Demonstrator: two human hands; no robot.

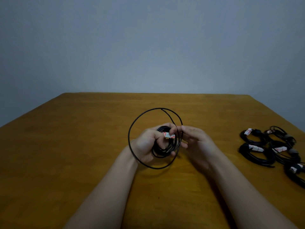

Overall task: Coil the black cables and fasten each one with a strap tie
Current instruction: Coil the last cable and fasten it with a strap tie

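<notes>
Now the fingers of the left hand are curled tightly around a small coil of the black cable, and they hold it over the tabletop. A white tag with red marks sticks out between these fingers. On the other side, the right hand pinches one strand of the same cable between thumb and forefinger, just beside the coil. Its other fingers are loosely bent and hold nothing. From the coil one wide loop of the cable stands out, much bigger than the rest. It rises behind both hands and comes down around the left wrist. Both forearms are bare. Well apart, at the right side of the brown tabletop, several coiled cable bundles lie close together, some touching, with similar white and red tags on them. Behind the tabletop is a plain grey-blue wall.
</notes>
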